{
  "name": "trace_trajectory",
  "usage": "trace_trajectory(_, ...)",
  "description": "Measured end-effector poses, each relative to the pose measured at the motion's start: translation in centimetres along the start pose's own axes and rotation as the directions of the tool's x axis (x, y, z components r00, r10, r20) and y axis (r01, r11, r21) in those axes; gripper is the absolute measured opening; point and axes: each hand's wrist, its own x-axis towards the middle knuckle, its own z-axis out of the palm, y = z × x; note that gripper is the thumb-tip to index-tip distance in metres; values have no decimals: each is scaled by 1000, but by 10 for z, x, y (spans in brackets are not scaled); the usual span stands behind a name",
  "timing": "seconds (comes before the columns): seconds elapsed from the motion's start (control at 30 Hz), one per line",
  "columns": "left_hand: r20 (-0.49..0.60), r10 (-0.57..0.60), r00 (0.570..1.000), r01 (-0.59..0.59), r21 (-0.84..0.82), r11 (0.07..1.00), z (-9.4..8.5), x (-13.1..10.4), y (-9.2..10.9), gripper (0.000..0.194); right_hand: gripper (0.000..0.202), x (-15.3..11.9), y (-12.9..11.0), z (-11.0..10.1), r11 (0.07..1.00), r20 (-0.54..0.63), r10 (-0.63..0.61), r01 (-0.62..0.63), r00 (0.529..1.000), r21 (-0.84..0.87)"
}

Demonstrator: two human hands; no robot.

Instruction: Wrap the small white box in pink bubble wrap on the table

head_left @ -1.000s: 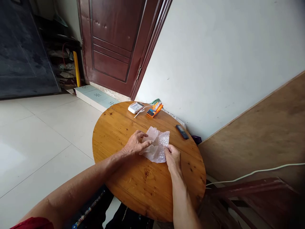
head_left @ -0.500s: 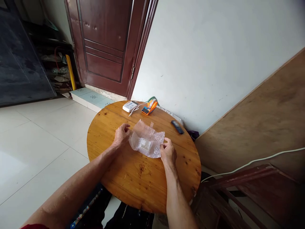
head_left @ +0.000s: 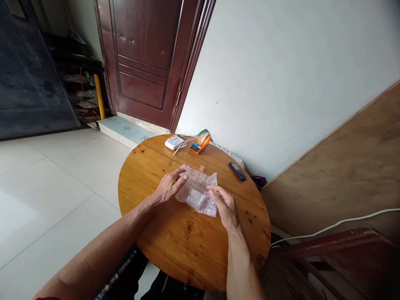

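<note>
A sheet of clear bubble wrap (head_left: 195, 198) lies folded over on the wooden table (head_left: 175, 241). Whatever is inside is now hard to make out through the layers. At its left edge, my left hand (head_left: 170, 186) rests with fingers stretched out and thumb apart, pressing on the plastic. My right hand (head_left: 225, 205) is over the right side, thumb and forefinger pinched together on the wrap. A small strip of clear tape (head_left: 201, 168) shows at the wrap's far edge.
Toward the back of the round table sit a white device (head_left: 175, 142) with a cable and an orange tape dispenser (head_left: 201, 143). A dark, partly blurred object (head_left: 237, 171) lies at the right rim. Behind stand a white wall (head_left: 256, 83) and a dark red door (head_left: 140, 62).
The near part of the bubble wrap has been folded over the pale item that showed inside. My left hand has moved right onto the wrap. The view has shifted slightly.
</note>
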Motion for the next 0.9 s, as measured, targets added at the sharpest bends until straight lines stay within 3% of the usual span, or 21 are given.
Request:
trace_trajectory(0.07,-2,-24,1000,24,-94,995,-7,1,3,60,43,-4,-10,-4,991,180,-14,-10,984,133)
trace_trajectory(0.13,42,-15,999,22,-181,983,-13,1,4,62,47,-11,-19,-5,978,423,13,-101,906,185)
trace_trajectory(0.2,171,-26,985,68,-245,967,-15,1,4,59,49,-20,-24,-5,968,604,91,-212,792,132)
trace_trajectory(0.27,331,-57,942,142,-239,961,-13,0,2,46,46,-28,-21,-4,964,649,172,-263,741,45)
trace_trajectory(0.33,374,-57,926,130,-172,976,-8,0,0,32,40,-34,-14,-3,965,571,217,-263,792,-3)
trace_trajectory(0.4,275,22,961,8,-106,994,-1,-1,-3,27,35,-35,-6,-1,973,387,215,-229,897,-12)
trace_trajectory(0.43,212,80,974,-65,-79,995,2,-1,-4,31,34,-33,-3,1,979,272,200,-201,941,-25)
trace_trajectory(0.5,148,174,974,-169,-49,984,7,-3,-5,48,39,-27,-1,8,984,79,148,-140,986,-108)
trace_trajectory(0.53,150,199,969,-194,-45,980,9,-4,-6,60,47,-23,-1,13,982,25,111,-105,994,-159)
trace_trajectory(0.6,203,208,957,-203,-43,978,14,-7,-6,80,60,-16,-3,23,970,38,37,-27,999,-240)
trace_trajectory(0.7,299,194,934,-223,64,973,22,-11,-6,96,45,-11,-5,32,951,109,-14,47,994,-305)
trace_trajectory(0.8,390,234,891,-341,232,911,29,-13,-7,104,37,-12,0,23,954,34,36,-24,999,-299)
trace_trajectory(0.9,474,288,832,-461,304,833,32,-14,-10,100,43,-17,12,-2,971,-143,92,-120,985,-204)
